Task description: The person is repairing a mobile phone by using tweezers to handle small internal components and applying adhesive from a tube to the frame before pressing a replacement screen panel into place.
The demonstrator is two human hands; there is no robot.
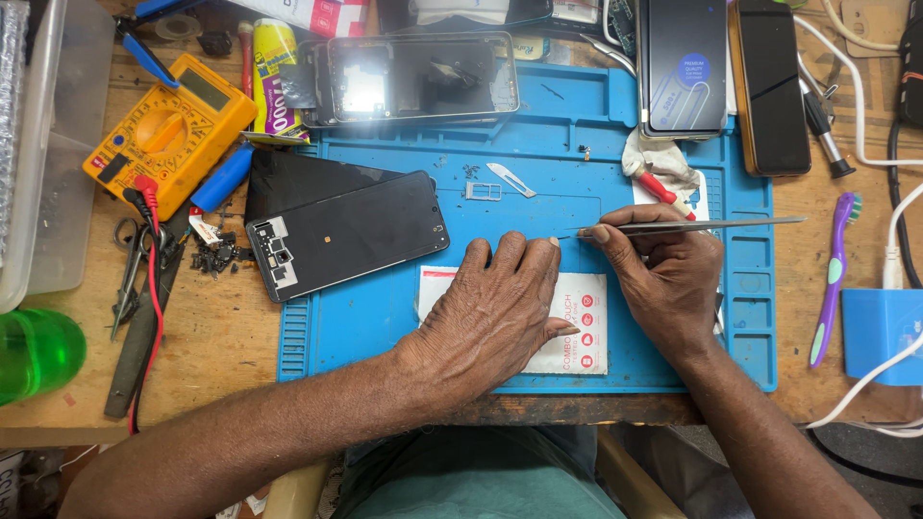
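The bench (221, 336) is wooden and carries a blue mat (596, 135) across its centre.

On the mat's upper edge lies a phone frame (413, 77), open side up. Two phones (683, 67) (774, 86) lie at the upper right, one on the mat, one at its edge. A black back cover (356, 231) lies tilted on the mat's left part, camera end toward the bench edge.

A yellow multimeter (168, 135) lies left of the mat, its red lead (154, 279) running down the bench. A green bottle (38, 351) lies at the far left edge.

The left hand (500, 308) rests palm-down on the mat, fingers spread and released, holding nothing. It lies on a white card (577, 327) with red print.

The right hand (663, 274) lies just right of the left hand and grips tweezers (692, 226) between thumb and forefinger. The tweezers lie nearly level; their tips point left and end just beside the left forefinger tip. What the tips hold is too small to tell.

A purple toothbrush (832, 279) lies right of the mat. A red-handled screwdriver (659, 187) rests on a white cloth (659, 159) above the right hand. A SIM tray (483, 191) and a small metal blade (510, 179) lie on the mat above the left hand.
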